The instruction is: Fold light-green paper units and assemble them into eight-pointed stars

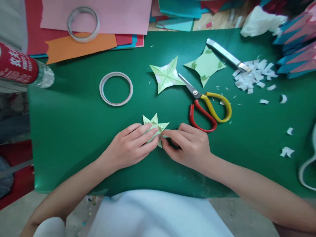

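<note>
A light green paper star with several points lies on the green table under my hands. My left hand rests over its left side, fingers stretched out and pressing it flat. At the star's lower right, my right hand pinches a point of it between thumb and forefinger. Just beyond lie a creased four-pointed paper star with white patches and another four-pointed paper star with curled green bits at its tips. Scissors with one red and one yellow handle lie slightly spread, a blade tip touching the creased star.
A roll of tape lies left of the stars; another tape roll sits on coloured paper sheets. A utility knife points at white paper scraps. A bottle intrudes at left, folded pink-and-blue paper at right.
</note>
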`<act>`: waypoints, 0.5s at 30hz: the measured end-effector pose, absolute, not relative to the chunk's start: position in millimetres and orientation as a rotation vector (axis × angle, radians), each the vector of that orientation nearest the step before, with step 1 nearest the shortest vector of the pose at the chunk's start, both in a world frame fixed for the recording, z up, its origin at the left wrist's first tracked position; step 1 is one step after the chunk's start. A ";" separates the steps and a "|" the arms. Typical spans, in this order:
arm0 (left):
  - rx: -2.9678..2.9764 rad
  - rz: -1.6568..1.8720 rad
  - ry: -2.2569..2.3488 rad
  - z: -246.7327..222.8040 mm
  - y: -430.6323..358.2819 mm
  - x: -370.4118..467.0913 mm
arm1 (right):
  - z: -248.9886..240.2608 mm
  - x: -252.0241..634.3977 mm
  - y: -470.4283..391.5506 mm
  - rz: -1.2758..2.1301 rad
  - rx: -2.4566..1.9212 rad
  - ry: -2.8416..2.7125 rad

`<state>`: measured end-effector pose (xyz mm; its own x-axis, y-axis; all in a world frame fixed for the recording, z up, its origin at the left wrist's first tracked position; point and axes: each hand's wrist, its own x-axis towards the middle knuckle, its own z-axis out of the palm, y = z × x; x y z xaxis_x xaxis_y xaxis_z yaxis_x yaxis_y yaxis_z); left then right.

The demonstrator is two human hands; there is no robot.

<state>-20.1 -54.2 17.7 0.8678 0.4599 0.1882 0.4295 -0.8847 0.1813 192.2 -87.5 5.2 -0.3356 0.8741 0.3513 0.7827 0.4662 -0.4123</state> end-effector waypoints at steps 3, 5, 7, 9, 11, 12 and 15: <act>2.909 0.328 0.689 18.1 -54.0 -20.9 | 7.1 192.0 -87.4 0.101 -1.383 -2.261; 2.892 0.331 0.695 18.2 -54.5 -21.3 | 9.7 192.0 -87.0 0.038 -1.390 -2.316; 2.886 0.338 0.705 17.9 -55.1 -21.7 | 12.7 192.2 -86.9 0.003 -1.398 -2.373; 2.912 0.370 0.705 17.7 -55.3 -22.1 | 15.0 192.7 -87.1 -0.009 -1.404 -2.412; 2.961 0.443 0.691 18.2 -55.4 -22.3 | 16.1 193.5 -87.3 -0.002 -1.409 -2.420; 2.984 0.488 0.690 18.8 -55.5 -22.2 | 16.2 193.9 -87.4 0.007 -1.412 -2.417; 3.021 0.557 0.725 22.3 -56.4 -21.7 | 15.3 194.5 -87.2 0.043 -1.428 -2.390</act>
